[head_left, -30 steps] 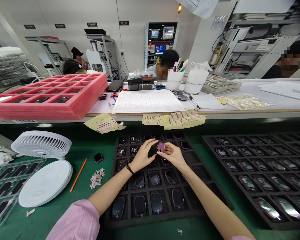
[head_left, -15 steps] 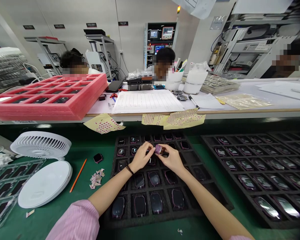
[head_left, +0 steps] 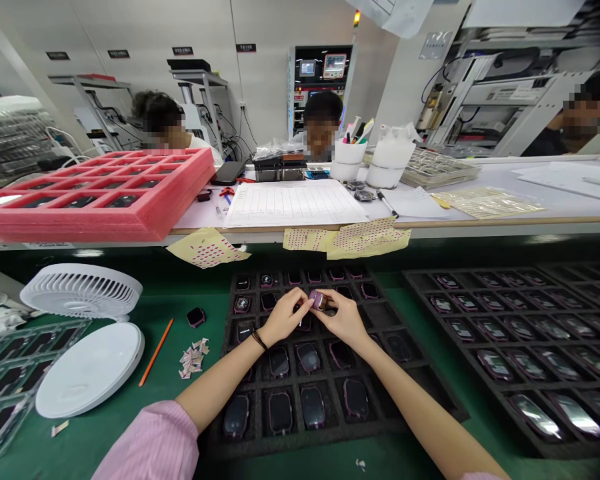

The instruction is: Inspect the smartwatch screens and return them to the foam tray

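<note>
A single head-worn camera looks forward and down across a green workbench (head_left: 90,437), the left hand (head_left: 285,315) and right hand (head_left: 347,318) near mid-frame, a raised shelf (head_left: 200,215) beyond, a wall (head_left: 265,87) farthest off.

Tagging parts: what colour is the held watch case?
Purple watch case; best in the head view.

At ten o'clock from the left hand (head_left: 285,319), a lit watch (head_left: 269,302) has gone dark; toward eleven, a co-worker's head (head_left: 155,108) has slid toward twelve.

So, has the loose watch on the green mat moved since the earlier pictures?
No: judged against the black foam tray, the loose watch lies in the same spot to its left.
</note>
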Demonstrator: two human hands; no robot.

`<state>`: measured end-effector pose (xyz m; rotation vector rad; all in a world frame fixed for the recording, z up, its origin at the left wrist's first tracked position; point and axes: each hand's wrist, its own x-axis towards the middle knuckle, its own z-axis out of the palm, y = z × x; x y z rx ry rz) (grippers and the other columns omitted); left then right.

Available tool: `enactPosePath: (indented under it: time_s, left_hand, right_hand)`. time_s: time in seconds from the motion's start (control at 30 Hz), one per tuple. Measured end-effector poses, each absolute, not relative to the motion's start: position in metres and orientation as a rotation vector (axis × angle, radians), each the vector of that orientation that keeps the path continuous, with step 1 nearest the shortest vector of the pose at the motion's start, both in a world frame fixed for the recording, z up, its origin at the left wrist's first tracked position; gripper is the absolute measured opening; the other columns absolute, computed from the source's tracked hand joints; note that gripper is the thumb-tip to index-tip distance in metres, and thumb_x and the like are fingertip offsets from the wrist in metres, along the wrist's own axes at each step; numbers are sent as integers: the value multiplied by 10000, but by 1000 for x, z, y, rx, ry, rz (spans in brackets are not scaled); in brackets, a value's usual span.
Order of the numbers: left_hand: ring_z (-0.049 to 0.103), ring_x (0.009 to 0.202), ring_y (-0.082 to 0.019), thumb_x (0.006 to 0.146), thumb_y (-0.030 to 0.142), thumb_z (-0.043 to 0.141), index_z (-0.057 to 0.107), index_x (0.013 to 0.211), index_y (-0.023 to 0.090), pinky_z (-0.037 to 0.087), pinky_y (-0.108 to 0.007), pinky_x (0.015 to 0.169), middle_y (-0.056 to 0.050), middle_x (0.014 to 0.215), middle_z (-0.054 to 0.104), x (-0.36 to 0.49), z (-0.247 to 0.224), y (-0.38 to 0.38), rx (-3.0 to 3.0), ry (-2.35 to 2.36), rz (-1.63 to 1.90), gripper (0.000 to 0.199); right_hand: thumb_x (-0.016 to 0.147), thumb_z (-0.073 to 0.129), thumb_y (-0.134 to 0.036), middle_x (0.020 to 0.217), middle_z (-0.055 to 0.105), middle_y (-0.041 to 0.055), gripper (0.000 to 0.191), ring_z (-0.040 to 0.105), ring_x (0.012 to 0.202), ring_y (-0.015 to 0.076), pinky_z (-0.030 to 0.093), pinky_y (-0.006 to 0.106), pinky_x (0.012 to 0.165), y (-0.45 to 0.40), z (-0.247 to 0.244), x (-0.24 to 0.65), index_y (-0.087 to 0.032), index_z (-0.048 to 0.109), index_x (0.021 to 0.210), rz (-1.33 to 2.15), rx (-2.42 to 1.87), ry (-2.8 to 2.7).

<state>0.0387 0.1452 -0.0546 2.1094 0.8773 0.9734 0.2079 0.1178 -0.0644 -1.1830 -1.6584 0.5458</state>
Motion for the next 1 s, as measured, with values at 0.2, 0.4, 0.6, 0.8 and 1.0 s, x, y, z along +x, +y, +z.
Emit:
enactPosePath:
  time_s: [0.2, 0.4, 0.6, 0.8, 1.0]
  left_hand:
    - [493, 754, -145, 954, 362, 413, 496, 772, 180, 400, -268, 727, -15, 793, 514, 38, -55, 145, 2107, 861, 987, 270]
    - [500, 761, -144, 948, 347, 424, 508, 806, 180, 413, -269, 739, -17, 812, 519, 38, -55, 145, 2110, 858, 1001, 235]
    - [525, 788, -147, 943, 319, 428, 518, 915, 184, 444, -281, 771, -35, 900, 534, 38, -57, 145, 2101, 861, 1029, 165]
    - [548, 791, -144, 925, 275, 456, 517, 995, 185, 468, -288, 777, -53, 974, 539, 38, -57, 145, 2098, 867, 1053, 128]
    - [559, 794, -139, 909, 230, 471, 511, 1019, 184, 482, -281, 764, -54, 1000, 539, 38, -58, 145, 2105, 868, 1064, 125]
  right_hand:
    - [707, 709, -298, 897, 719, 56, 265, 694, 808, 232, 581, 393, 773, 118, -64, 207, -201, 656, 948, 678, -1179, -1579]
    - [517, 843, -339, 833, 719, 49, 401, 686, 817, 236, 569, 375, 774, 125, -69, 206, -188, 658, 840, 1153, -1137, -1192]
    - [476, 875, -392, 809, 722, 45, 448, 694, 797, 232, 574, 393, 792, 126, -66, 208, -175, 672, 812, 1353, -1095, -1072]
    - [476, 877, -406, 809, 718, 38, 453, 688, 794, 222, 586, 393, 780, 123, -62, 207, -175, 689, 818, 1450, -1066, -1004]
    - [491, 874, -372, 791, 711, 23, 420, 683, 791, 202, 571, 396, 821, 122, -60, 206, -171, 698, 815, 1502, -1043, -964]
